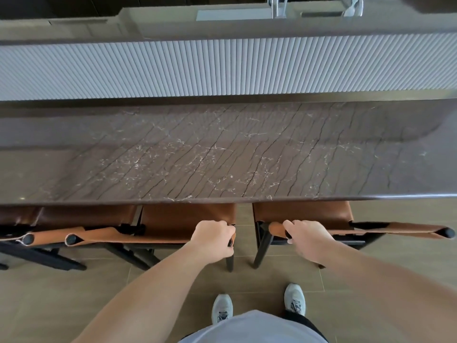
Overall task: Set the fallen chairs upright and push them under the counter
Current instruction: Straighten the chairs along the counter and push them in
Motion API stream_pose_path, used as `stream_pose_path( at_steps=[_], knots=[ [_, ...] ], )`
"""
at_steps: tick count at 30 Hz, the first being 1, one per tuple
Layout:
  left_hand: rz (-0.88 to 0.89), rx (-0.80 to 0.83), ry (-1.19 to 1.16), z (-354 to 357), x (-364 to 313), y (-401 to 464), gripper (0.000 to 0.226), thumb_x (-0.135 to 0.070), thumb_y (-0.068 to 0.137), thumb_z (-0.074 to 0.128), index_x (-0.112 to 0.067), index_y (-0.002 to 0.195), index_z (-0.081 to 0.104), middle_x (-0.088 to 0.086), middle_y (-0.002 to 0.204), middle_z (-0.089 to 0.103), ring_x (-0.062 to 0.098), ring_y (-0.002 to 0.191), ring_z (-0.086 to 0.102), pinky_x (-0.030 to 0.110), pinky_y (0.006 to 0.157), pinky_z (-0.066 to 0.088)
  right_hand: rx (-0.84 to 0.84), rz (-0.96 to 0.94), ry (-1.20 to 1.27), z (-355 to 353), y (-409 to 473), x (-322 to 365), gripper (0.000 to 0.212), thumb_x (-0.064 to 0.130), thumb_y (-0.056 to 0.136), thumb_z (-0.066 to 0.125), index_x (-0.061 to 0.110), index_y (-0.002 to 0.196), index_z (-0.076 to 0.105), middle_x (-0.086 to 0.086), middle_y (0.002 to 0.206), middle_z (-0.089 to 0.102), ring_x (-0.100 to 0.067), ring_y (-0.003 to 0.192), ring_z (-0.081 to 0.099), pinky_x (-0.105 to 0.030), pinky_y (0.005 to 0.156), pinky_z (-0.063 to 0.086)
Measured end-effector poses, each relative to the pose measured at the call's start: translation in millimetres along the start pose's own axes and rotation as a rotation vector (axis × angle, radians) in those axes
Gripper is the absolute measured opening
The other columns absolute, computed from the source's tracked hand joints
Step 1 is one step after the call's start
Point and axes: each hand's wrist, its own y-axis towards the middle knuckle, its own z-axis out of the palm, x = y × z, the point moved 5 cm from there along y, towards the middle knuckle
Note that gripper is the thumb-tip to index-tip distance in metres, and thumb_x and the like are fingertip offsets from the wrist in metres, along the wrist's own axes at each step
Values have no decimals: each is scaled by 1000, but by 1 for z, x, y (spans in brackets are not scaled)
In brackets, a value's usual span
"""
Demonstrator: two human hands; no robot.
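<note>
Tan leather chairs (188,219) upright: your left hand (214,240) and right hand (305,240) grip their backrests; push evenly under the brown marble counter (222,157).

tan leather chairs (188,216) (black frames), brown veined counter (222,149), 2 white shoes (221,308)

1. Chairs: three in view, tan leather on dark frames, all upright: left chair (19,219) (cut by frame edge), middle chair (183,219), right chair (309,214).
2. Tabletop (222,149): one, brown veined stone.
3. Hands: two: left hand (214,240), right hand (309,240), one per chair back.
4. Shoes: two, pale grey: left shoe (221,308), right shoe (294,299).
5. Taps: two chrome fixtures at the far edge, first tap (277,6), second tap (353,6), both partly cropped.
</note>
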Motion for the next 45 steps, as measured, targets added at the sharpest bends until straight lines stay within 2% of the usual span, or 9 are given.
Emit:
stream_pose_path(
  at_steps=[16, 20, 28, 35, 41, 45],
  knots=[
    [-52, -47, -62, 1, -3, 4, 29, -43, 91, 53, -21, 109, 56, 1, 98, 55, 26, 89, 60, 31, 62, 37, 10, -68, 17, -7, 13, 19, 23, 22, 97, 50, 17, 119, 45, -5, 110, 62, -30, 100, 62, -34, 68, 35],
    [-73, -42, -96, 1, -4, 4, 28, -42, 91, 53, -22, 110, 54, -3, 91, 45, 24, 89, 58, 32, 63, 39, -1, -63, 39, -7, 12, 19, 28, 21, 98, 50, 17, 124, 44, -4, 110, 61, -29, 99, 62, -35, 67, 37],
    [-67, -30, -115, 0, -5, 4, 31, -41, 93, 52, -23, 118, 53, -1, 98, 51, 21, 89, 57, 32, 63, 43, 11, -56, 83, 1, 5, 23, 27, 18, 96, 53, 19, 123, 45, -2, 106, 60, -24, 91, 60, -33, 67, 42],
    [-18, -28, -90, 0, -7, 5, 29, -40, 95, 49, -20, 115, 53, 0, 99, 51, 20, 89, 57, 30, 60, 35, 27, -30, 82, 1, 1, 26, 35, 11, 93, 56, 19, 125, 45, -3, 109, 58, -24, 94, 58, -33, 69, 44],
    [-13, 24, -136, -4, -5, 6, 23, -41, 90, 52, -21, 102, 48, -2, 94, 45, 23, 91, 58, 33, 66, 40, 28, -42, 80, -4, -2, 25, 39, 10, 94, 55, 20, 130, 44, -4, 112, 56, -26, 99, 58, -32, 69, 41],
    [-19, 80, -104, -1, -2, 7, 39, -54, 86, 51, -22, 108, 48, -1, 103, 53, 26, 96, 59, 39, 77, 41, 16, -36, 118, -10, -4, 29, 40, 13, 96, 57, 19, 133, 42, -4, 116, 55, -26, 101, 58, -31, 69, 41]
  ],
)
